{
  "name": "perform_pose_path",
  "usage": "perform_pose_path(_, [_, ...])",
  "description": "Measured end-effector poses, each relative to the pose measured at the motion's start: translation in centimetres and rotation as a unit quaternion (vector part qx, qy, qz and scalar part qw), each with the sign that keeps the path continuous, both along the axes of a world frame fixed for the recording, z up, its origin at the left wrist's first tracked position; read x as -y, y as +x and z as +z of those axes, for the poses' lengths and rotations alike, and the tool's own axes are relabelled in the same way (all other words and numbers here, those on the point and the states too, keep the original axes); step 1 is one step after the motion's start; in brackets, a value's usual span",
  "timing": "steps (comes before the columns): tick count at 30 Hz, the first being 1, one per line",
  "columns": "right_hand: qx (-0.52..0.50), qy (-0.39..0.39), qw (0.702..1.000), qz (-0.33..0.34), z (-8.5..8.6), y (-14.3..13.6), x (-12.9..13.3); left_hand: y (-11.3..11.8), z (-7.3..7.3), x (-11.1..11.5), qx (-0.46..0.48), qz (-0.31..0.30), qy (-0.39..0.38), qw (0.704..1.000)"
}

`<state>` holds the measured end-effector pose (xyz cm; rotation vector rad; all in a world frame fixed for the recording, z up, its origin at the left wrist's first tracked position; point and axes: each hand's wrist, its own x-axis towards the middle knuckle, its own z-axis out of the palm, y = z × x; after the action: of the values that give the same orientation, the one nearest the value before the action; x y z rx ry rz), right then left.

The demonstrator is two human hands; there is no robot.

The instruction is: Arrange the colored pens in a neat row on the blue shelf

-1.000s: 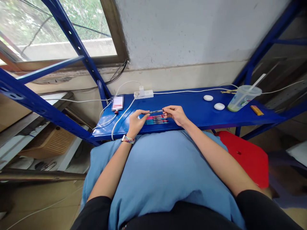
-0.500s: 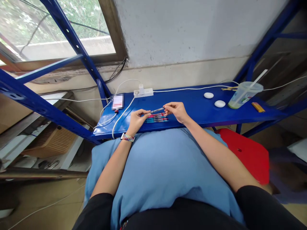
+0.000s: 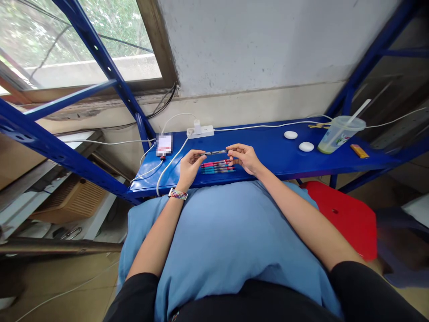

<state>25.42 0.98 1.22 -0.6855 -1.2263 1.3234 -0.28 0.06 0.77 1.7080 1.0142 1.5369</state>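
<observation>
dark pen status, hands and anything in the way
Left hand, right hand pinch opposite ends of dark pen. Pink pens, blue pens lie close, nearer the body. Pen's middle unobstructed.

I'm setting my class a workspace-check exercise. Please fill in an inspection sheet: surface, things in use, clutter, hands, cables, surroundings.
Surface: glossy blue shelf.
Things in use: one held pen; a row of pens, pink and blue, on the shelf.
Clutter: cup with straw, two white oval objects, yellow packet, one blurred item.
Hands: left hand and right hand pinch opposite ends of the held pen.
Cables: white cables run from the power strip, one along the back.
Surroundings: window, red stool.
</observation>
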Motion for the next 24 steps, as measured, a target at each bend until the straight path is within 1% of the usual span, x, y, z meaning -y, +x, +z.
perform_pose_path(3, [-0.001, -0.030, 0.999, 0.017, 0.10, -0.07, 0.14, -0.14, -0.34, -0.25, -0.014, 0.025, 0.014, 0.999])
perform_pose_path(5, [-0.003, -0.044, 0.999, 0.015, 0.07, -0.13, 0.09, -0.17, -0.47, -0.29, -0.021, 0.033, 0.017, 0.999])
perform_pose_path(13, [-0.001, -0.039, 0.999, -0.012, -0.66, -0.19, -0.50, 0.05, -0.11, 0.26, -0.054, 0.058, -0.006, 0.997])
perform_pose_path(16, [0.005, -0.026, 0.999, -0.025, -0.67, -0.30, -0.44, -0.05, -0.15, 0.08, -0.036, 0.050, -0.027, 0.998])
perform_pose_path(19, [0.003, -0.023, 0.999, -0.041, -0.60, -0.35, -0.40, -0.20, -0.24, -0.11, -0.008, 0.031, -0.024, 0.999])
perform_pose_path(21, [0.003, -0.026, 0.998, -0.049, -0.57, -0.31, -0.43, -0.22, -0.24, -0.13, -0.018, 0.027, -0.017, 0.999])
perform_pose_path(24, [0.004, -0.028, 0.998, -0.048, -0.60, -0.23, -0.50, -0.11, -0.22, -0.08, -0.034, 0.031, -0.031, 0.998])
